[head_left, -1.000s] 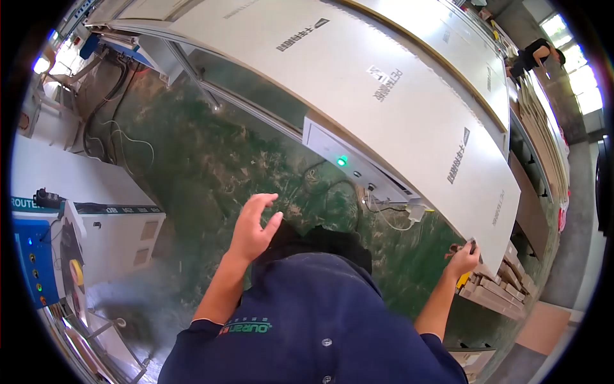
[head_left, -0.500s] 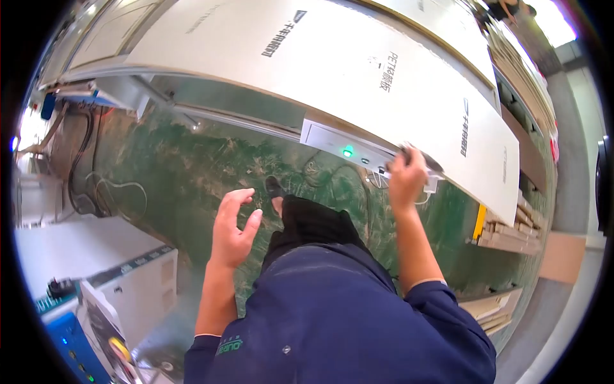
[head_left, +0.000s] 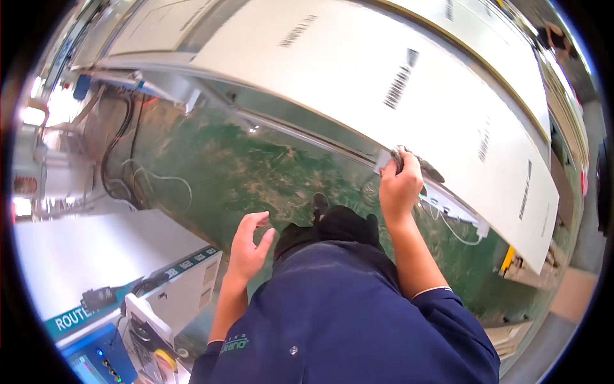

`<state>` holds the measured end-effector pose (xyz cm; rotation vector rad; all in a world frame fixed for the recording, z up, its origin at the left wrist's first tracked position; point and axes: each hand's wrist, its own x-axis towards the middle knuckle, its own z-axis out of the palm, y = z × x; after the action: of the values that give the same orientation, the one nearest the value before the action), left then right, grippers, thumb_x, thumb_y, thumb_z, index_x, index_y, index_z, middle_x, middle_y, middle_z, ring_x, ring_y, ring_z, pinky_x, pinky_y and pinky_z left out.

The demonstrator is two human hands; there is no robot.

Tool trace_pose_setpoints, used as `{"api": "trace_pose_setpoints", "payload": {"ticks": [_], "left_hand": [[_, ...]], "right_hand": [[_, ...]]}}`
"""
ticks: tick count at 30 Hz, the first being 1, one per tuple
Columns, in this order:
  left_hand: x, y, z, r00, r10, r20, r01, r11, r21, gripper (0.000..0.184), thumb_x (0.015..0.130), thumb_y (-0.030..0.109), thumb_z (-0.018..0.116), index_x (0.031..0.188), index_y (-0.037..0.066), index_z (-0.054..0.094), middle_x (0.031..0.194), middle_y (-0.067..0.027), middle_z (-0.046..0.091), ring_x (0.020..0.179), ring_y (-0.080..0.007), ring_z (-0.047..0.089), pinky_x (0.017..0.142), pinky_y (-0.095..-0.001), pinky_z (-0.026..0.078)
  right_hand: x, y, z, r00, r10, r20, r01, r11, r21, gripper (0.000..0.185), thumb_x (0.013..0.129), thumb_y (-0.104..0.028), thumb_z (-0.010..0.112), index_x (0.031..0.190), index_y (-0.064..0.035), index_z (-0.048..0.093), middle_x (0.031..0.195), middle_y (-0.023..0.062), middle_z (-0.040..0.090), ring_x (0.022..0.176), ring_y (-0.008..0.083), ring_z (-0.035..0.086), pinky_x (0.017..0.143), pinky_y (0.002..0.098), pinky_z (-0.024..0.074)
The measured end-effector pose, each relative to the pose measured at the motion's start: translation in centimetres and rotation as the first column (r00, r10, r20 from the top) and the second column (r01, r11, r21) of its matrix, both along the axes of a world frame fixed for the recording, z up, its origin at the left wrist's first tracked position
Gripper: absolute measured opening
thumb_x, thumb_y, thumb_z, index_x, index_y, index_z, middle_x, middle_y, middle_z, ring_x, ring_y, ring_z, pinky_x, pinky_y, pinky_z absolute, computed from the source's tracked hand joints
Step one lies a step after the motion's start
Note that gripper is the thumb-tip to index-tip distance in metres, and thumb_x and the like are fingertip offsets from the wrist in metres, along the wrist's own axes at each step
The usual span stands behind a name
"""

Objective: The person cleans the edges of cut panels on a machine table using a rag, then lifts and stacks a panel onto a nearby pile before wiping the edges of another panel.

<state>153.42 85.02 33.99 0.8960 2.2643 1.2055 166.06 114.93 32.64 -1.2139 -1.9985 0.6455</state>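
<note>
My right hand (head_left: 401, 187) is closed around a dark grey rag (head_left: 430, 170), crumpled, with one end sticking out to the right. It is at the near edge of a long white board (head_left: 358, 77) printed with dark lettering; I cannot tell whether the rag presses on the board. My left hand (head_left: 249, 248) hangs in the air over the floor, thumb and fingers apart, holding nothing. Below the board edge, partly hidden by my right hand, is a white control panel (head_left: 448, 203) with a cable.
At lower left stands a white machine cabinet (head_left: 121, 249), with a blue control box (head_left: 99, 352) in front of it. Cables (head_left: 118, 147) lie on the dusty green floor (head_left: 256, 166). Stacked boards (head_left: 511, 336) are at right. Another person (head_left: 558, 41) is at the far upper right.
My view has shifted, so the board and cabinet appear farther right. My right hand has moved left along the board's near edge with the rag. My left hand stays open.
</note>
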Motion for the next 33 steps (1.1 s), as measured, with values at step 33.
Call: {"api": "trace_pose_setpoints", "payload": {"ticks": [33], "left_hand": [[-40.8,-9.7,0.3,0.996,-0.033,0.084,0.027,0.998,0.065,0.032,0.089,0.010,0.065,0.119,0.000,0.059,0.113,-0.0118,0.063,0.101,-0.0214,0.063,0.092,-0.0330,0.048]], "right_hand": [[-47.6,2.0,4.5,0.760,-0.022,-0.649,-0.528,0.562,-0.637,0.015,0.087,-0.015,0.066,0.095,-0.0031,0.070,0.085,0.0068,0.068,0.074,0.0162,0.063,0.065,0.0304,0.0503]]}}
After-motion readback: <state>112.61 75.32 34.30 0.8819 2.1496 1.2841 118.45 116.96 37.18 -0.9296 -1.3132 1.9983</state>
